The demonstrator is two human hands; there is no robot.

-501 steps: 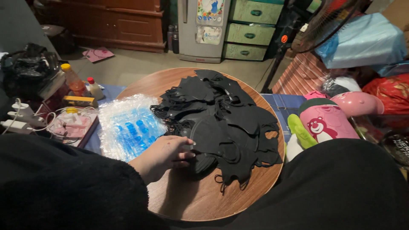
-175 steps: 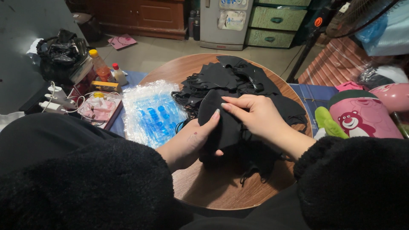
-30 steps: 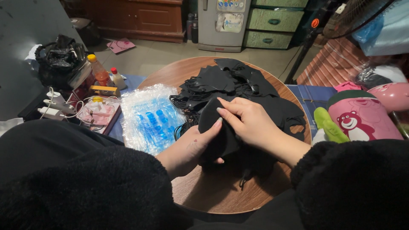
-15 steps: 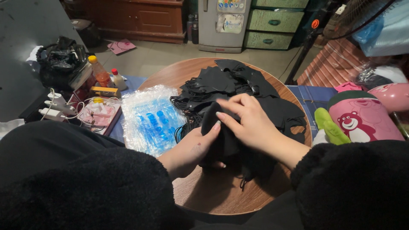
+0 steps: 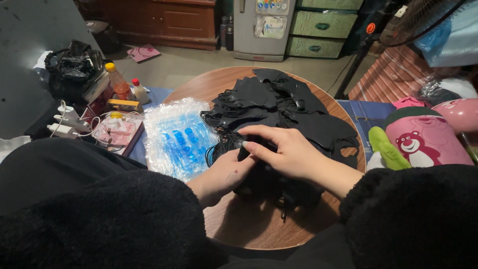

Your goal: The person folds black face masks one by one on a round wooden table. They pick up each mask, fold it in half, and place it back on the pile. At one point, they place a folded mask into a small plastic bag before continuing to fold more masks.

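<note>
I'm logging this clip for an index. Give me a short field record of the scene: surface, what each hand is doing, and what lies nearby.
surface: round wooden table
main pile: black fabric pieces, heaped across the table
left hand: gripping a black fabric piece from below
right hand: pressing on the same piece from above
left of pile: clear plastic bag with blue contents
right of table: pink bear container
floor, left: orange bottle

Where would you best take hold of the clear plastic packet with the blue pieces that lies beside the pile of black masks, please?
Probably by the near corner of the clear plastic packet, coming from the left side with the left hand. It lies flat on the round wooden table, overhanging the left edge, so that rim is free; its right side abuts the black masks.
</note>
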